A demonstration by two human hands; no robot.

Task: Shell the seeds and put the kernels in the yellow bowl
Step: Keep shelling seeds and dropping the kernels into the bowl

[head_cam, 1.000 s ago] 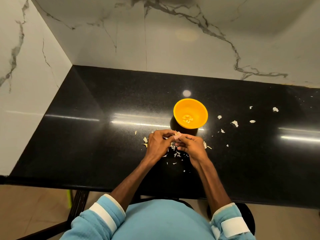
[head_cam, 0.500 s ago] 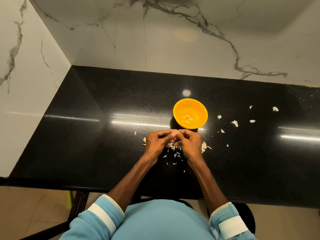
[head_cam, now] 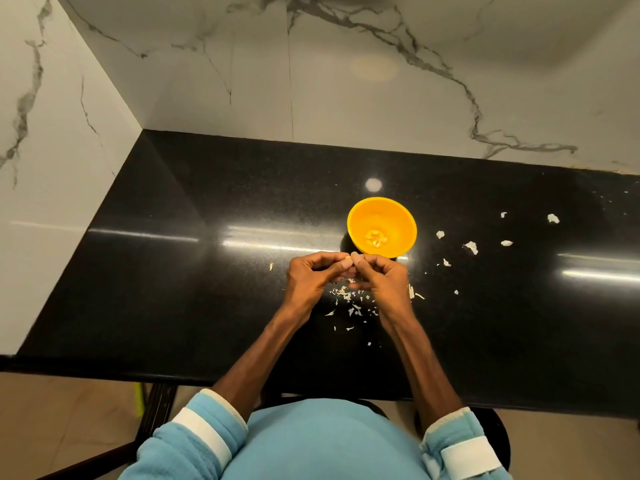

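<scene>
Clearly both hands work together just in front of the yellow bowl [head_cam: 381,211]. The left hand [head_cam: 313,275] and the right hand [head_cam: 381,277] have curled fingers, and their thumbs and forefingers meet to pinch 1 small pale seed [head_cam: 347,261] between them, I judge in order to crack its shell. They hold it near the bowl rim, so the kernel has only a short way to go; some kernels [head_cam: 375,238] lie on the bowl bottom. Shell pieces [head_cam: 346,293] lie on the black counter [head_cam: 207,289] under and right of the hands. The counter has open room on the left and behind the bowl, up to the 2 marble walls [head_cam: 346,98]; its front edge is close to the person's body.
</scene>
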